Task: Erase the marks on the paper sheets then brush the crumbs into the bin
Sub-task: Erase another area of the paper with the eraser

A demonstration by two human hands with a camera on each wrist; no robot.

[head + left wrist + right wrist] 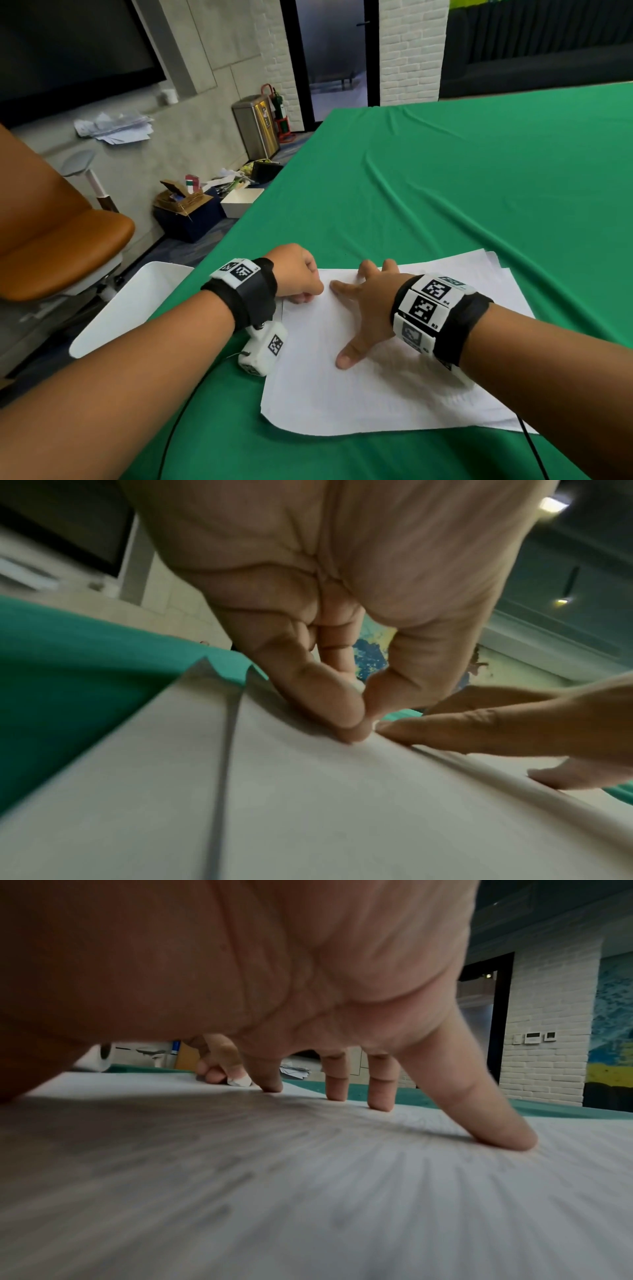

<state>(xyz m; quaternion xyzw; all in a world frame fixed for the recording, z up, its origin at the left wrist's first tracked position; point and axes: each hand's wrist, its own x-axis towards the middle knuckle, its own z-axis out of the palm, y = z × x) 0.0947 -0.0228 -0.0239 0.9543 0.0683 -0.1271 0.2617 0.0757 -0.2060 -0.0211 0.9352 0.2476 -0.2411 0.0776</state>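
— Why was the right hand [368,305] laid so flat on the paper sheets [394,383]?

— I think it was there to hold them. Its fingers [496,1123] were spread and straight, with the tips pressing on the top sheet, so the stack would not slide or wrinkle under rubbing. It gripped nothing.

— And the left hand [298,274]?

— It was closed, with the thumb and the fingers pinched together around a small white piece, most likely the eraser [240,1080]. Only a little of it showed between the fingertips, so I cannot be fully sure. The pinch touched the top sheet just beside the right index finger, at the far left corner of the stack.

— Where did the sheets lie?

— On the green cloth of the bench [445,188], near its left edge and close to the person. The sheets were not stacked evenly; some edges stuck out at the far side.

— And the bin?

— A white bin [137,301] stood below the left edge of the bench, just beside the sheets. In my judgement it was put there so that the crumbs could be brushed over the edge directly into it. I could not see marks or crumbs on the paper; the close views were blurred.
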